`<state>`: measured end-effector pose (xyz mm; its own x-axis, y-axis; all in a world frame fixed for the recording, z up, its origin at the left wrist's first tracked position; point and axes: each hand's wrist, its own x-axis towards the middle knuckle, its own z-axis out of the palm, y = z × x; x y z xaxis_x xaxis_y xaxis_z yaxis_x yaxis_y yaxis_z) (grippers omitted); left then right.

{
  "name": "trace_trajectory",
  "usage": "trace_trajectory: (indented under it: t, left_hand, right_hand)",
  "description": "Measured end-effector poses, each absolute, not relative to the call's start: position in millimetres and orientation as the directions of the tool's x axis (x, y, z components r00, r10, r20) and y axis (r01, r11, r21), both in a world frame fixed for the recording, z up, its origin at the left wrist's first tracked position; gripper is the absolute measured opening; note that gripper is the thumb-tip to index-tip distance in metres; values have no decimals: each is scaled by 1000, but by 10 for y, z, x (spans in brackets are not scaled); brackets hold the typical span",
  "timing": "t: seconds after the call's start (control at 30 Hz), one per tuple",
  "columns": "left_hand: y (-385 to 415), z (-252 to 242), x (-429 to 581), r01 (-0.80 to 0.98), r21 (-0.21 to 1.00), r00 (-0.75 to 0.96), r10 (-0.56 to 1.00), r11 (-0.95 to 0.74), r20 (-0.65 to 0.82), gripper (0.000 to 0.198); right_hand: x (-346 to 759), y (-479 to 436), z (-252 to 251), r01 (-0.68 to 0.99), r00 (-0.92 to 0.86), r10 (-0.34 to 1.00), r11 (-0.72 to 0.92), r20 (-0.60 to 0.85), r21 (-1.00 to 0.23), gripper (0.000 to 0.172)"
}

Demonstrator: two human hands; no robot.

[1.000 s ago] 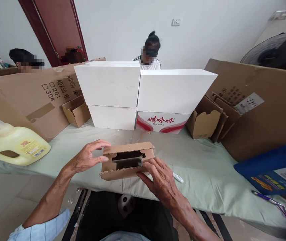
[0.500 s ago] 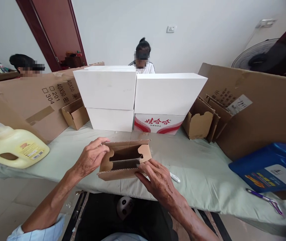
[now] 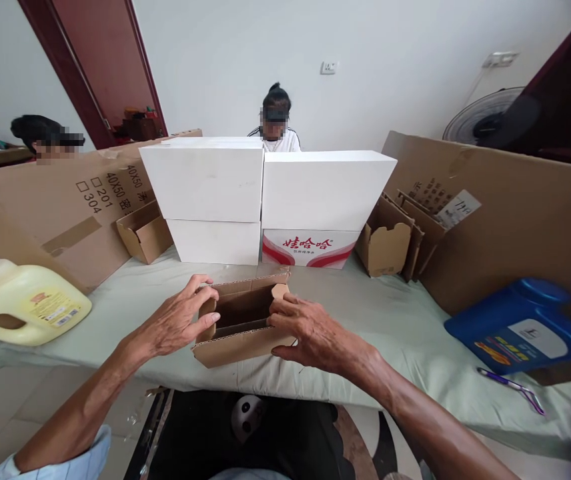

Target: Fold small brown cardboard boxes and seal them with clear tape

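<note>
An open-topped brown cardboard box (image 3: 245,346) stands near the table's front edge, a darker divider panel inside it. My left hand (image 3: 183,316) is closed on its left end, thumb and fingers either side of the short flap. At the opposite end, my right hand (image 3: 313,331) grips the other short flap, fingers over the inside and thumb low on the front wall.
White boxes (image 3: 200,183) are stacked behind, one with red print. Brown cardboard boxes (image 3: 389,250) and tall cardboard panels (image 3: 515,220) flank them. A yellow jug (image 3: 30,300) lies left; a blue bottle (image 3: 520,327) and purple razor-like tool (image 3: 510,387) lie right.
My right hand has shifted up and over the right flap, and my left thumb now presses inside the left flap. The white tool beside my right hand is hidden now. The view has shifted slightly.
</note>
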<state>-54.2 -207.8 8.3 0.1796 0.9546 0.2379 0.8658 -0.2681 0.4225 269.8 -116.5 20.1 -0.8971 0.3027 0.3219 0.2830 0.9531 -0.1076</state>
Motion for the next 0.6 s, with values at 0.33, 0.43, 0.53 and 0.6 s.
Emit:
trace_trajectory:
  t: [0.33,0.43,0.53,0.6]
  left_hand:
    - [-2244,-203,-956,677,706,148,978,-207,144,90]
    - [-2263,-313,-927,656,735,98,985,-173,144,103]
    - [-2250,-471,-886,595,790,-35,977,-150,212,102]
    - [-2234,-606,-875,563,814,-154,951,-140,269,105]
  right_hand:
    - [3047,-1122,-305,384,-594,481,874,645,-297,32]
    - [3060,-1095,-492,362,-483,535,843,694,-398,43]
    - [2994,-1084,-655,313,-375,602,798,705,-515,49]
    - [2936,-1088,-738,244,-310,657,754,687,-610,58]
